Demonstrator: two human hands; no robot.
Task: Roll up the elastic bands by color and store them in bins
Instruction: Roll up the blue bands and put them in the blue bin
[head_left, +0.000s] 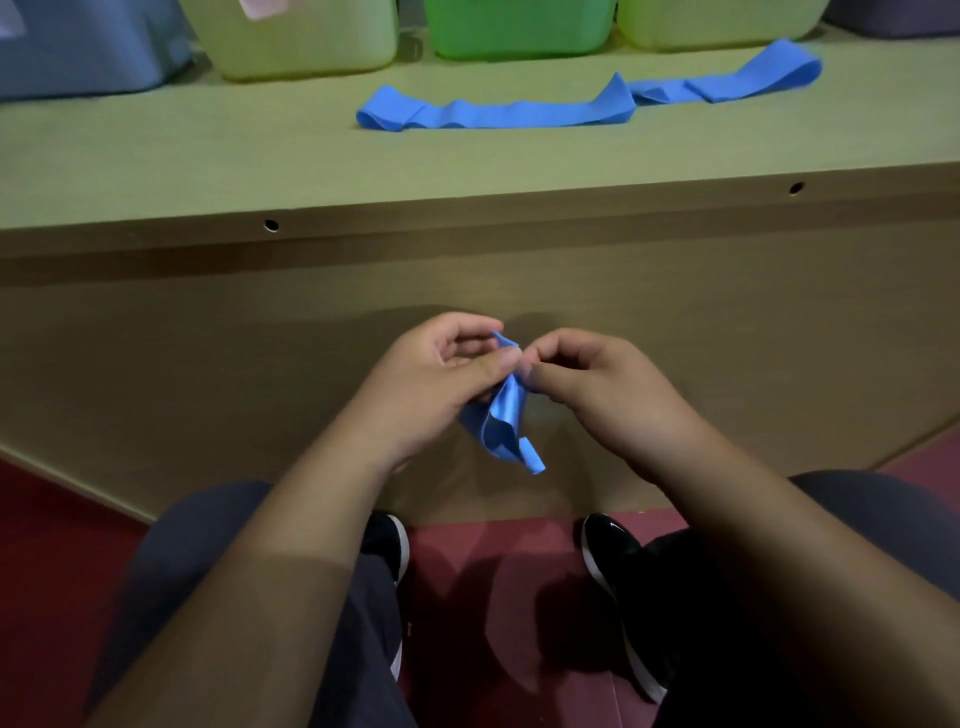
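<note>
**Band (506, 415) pinched in both grips, below the desk (208, 156) edge**

Head view: the left hand (436, 374) and right hand (597, 384) meet over the lap, in front of the desk's front panel. Each grip is closed on the band's upper end, thumb and forefinger tips pinching it, and the two pinches almost touch. From there the band's long axis runs down and slightly right, with its crumpled tail hanging free below the hands. Neither hand is nearer. A roll would likely begin at the pinched top, with the tail feeding up from below. The band is blue, thin and flat, limp and creased, with a faint sheen.

What look like two spare bands (493, 113), also blue, lie stretched left to right on the matte desk, well apart from the hands. Behind them stand the bins (519, 26). They are smooth, round-cornered plastic, in green, yellow-green and bluish tones.
</note>
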